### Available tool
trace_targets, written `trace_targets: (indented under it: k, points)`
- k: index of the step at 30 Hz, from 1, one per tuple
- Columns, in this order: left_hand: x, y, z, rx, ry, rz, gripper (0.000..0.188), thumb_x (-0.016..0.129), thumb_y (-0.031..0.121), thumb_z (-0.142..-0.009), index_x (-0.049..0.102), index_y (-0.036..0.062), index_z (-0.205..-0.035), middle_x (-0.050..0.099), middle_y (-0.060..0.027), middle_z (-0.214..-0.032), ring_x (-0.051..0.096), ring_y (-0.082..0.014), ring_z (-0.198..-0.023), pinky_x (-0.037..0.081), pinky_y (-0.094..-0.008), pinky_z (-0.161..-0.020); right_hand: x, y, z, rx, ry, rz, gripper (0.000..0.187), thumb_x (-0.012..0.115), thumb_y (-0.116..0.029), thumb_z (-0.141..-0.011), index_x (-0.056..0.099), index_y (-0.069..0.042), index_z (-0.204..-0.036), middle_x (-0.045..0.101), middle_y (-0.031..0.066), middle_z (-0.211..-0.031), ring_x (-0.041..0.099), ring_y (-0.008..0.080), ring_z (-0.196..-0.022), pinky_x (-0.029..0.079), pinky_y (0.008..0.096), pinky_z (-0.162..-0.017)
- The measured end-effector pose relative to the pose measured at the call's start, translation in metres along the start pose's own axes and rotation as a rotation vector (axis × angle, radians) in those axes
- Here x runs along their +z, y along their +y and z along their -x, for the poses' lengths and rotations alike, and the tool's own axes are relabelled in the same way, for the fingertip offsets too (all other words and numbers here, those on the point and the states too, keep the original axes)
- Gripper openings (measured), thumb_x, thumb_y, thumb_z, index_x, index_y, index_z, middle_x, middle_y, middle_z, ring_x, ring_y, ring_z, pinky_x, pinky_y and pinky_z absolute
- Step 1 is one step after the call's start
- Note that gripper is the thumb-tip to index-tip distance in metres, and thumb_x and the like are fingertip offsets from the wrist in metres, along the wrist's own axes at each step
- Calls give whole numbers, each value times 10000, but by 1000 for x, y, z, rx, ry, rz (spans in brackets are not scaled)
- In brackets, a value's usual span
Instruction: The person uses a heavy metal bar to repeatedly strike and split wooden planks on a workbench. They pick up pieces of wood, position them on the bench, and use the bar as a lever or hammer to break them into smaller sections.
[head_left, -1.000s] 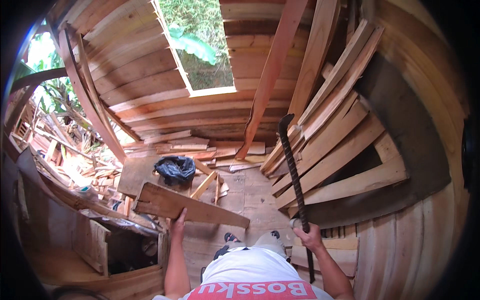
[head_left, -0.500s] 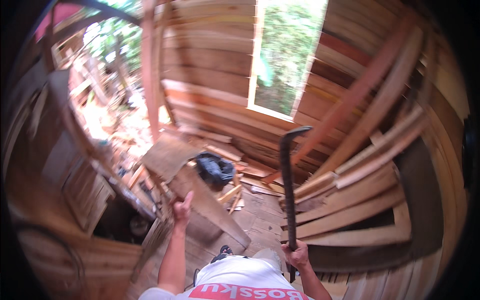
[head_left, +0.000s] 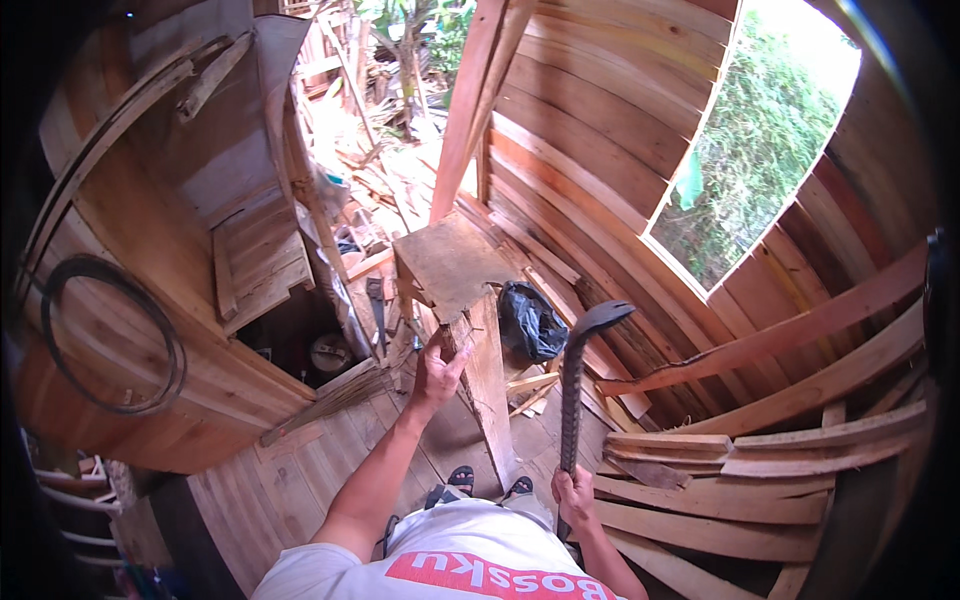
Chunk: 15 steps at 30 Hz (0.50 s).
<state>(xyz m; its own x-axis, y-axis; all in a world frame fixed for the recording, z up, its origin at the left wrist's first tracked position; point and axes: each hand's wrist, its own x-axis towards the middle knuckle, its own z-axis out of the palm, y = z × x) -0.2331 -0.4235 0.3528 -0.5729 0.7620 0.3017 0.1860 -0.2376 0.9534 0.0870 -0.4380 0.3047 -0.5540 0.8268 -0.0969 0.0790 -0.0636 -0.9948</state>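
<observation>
In my right hand (head_left: 573, 497) I hold a dark crowbar (head_left: 571, 400) by its lower shaft, fingers wrapped round it. The ribbed bar stands nearly upright, its bent claw end at the top. My left hand (head_left: 438, 375) is raised beside the near edge of a wooden plank (head_left: 485, 385), thumb and fingers apart. Its fingertips overlap the plank's edge; whether they touch it is hard to tell. The plank slopes down toward my feet from a worn wooden board (head_left: 450, 262). Small nails seem to stick out near the plank's upper end.
A black plastic bag (head_left: 532, 322) sits right of the plank. Loose timber (head_left: 740, 505) is stacked at the right. A handsaw (head_left: 377, 305) stands near the opening on the left. Coiled black tubing (head_left: 178, 370) hangs on the left panel. Plank walls (head_left: 600, 140) enclose a window opening.
The view has swung left, showing more of the left-hand panels. My left hand's pointing finger is no longer stretched out, and the hand is now at the plank's edge. The crowbar stays in my right hand.
</observation>
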Motion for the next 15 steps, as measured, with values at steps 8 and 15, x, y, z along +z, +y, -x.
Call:
trace_targets:
  k: [8,15]
  points:
    - [12,8,36,-28,126,-44,197,615,75,-889,598,18,-1077,641,-29,-993,578,-84,-902,463,-263,-827,-17,-37,-25,-7,-103,272,387,586,-380,-906,546,2,-862,528,85,-551,584,152,-526,442,315,-473]
    - [37,22,54,-27,178,-38,283,594,68,-902,545,10,-1175,626,-41,-1057,572,-107,-965,453,-276,-865,-20,-17,-47,46,-233,569,336,605,-313,-899,541,13,-854,589,160,-586,622,284,-549,458,389,-531]
